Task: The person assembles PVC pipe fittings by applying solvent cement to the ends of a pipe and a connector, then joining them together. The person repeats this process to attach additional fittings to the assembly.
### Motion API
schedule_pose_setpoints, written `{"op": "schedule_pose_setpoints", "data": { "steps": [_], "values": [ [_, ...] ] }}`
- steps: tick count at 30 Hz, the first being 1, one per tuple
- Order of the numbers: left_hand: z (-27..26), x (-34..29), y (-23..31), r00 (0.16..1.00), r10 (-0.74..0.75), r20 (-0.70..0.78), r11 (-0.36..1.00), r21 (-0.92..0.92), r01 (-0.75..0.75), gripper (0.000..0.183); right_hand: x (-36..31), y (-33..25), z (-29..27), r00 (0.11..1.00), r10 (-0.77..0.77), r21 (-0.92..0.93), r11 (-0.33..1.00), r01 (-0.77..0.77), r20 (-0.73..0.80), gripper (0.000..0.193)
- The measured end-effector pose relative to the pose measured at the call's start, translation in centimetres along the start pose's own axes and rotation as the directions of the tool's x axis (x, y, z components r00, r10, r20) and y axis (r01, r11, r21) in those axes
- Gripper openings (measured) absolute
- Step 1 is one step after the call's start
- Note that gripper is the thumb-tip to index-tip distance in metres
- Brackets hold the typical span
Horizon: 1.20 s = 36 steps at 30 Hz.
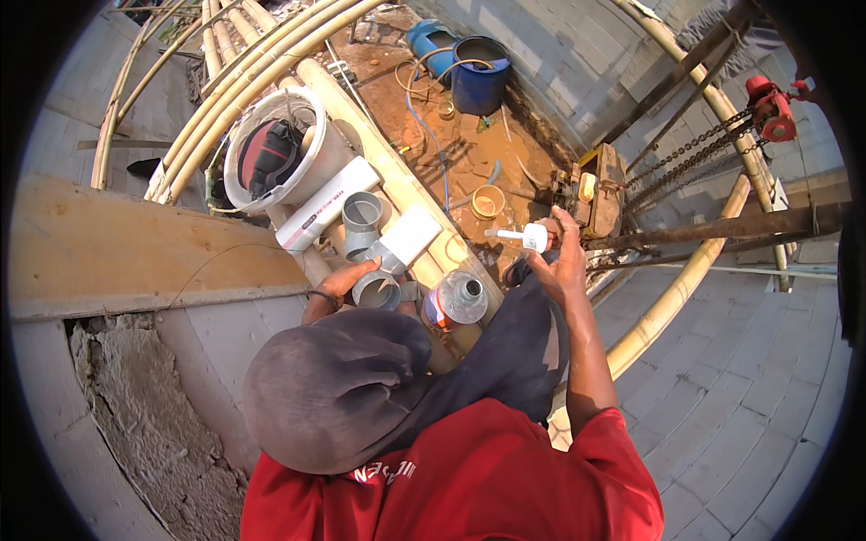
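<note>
My right hand (pixel 565 260) pinches a white screw cap (pixel 535 237) with a brush applicator on its stem, held in the air and pointing left. My left hand (pixel 341 281) is closed on a grey plastic pipe fitting (pixel 391 261), which sits against a short white pipe piece (pixel 413 233). Beside that hand, a grey ring-shaped pipe opening (pixel 377 290) faces up. Another grey fitting (pixel 362 215) stands farther off. An uncapped silver glue bottle (pixel 462 299) with an orange and white label is by my knee, between the hands.
Bamboo poles (pixel 433 203) form the platform edge. A white bucket (pixel 311 167) holding a red and black bag stands left, next to a long white pipe (pixel 327 206). Muddy ground (pixel 478 153) with blue barrels (pixel 480 83) lies beyond. A red chain hoist (pixel 771 108) hangs right.
</note>
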<state>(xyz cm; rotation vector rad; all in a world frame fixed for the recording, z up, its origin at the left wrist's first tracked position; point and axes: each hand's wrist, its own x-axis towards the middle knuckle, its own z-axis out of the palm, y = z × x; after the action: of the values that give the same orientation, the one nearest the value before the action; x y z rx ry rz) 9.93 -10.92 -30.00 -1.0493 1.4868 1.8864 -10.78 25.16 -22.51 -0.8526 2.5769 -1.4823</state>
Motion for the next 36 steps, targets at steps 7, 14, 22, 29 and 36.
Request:
{"op": "schedule_pose_setpoints", "data": {
  "steps": [7,14,22,29,36],
  "values": [
    [-0.5,0.3,0.4,0.968,0.067,-0.242,0.962,0.272,0.001,0.091,-0.8,-0.3,0.2,0.997,0.040,0.050,0.998,-0.044,0.069,0.083],
    [-5.2,6.6,-3.5,0.774,0.217,-0.595,0.919,0.392,0.043,0.097,-1.4,-3.4,-1.1,0.948,0.153,-0.067,0.988,-0.140,0.279,0.079],
    [-5.7,8.2,-1.3,0.724,0.508,-0.468,0.840,0.455,-0.295,0.094,-3.1,-3.4,0.4,0.916,-0.120,-0.105,0.979,0.172,0.383,0.078],
    [-6.2,6.1,0.2,0.905,0.318,-0.284,0.932,-0.080,-0.352,0.087,-3.3,-2.5,5.2,0.807,-0.073,-0.165,0.964,0.207,0.586,0.077],
    [-3.6,-0.1,6.2,0.772,0.570,-0.283,0.783,0.471,-0.406,0.078,-3.4,-3.1,4.1,0.851,-0.001,-0.158,0.982,0.099,0.525,0.076]
  ]
}}
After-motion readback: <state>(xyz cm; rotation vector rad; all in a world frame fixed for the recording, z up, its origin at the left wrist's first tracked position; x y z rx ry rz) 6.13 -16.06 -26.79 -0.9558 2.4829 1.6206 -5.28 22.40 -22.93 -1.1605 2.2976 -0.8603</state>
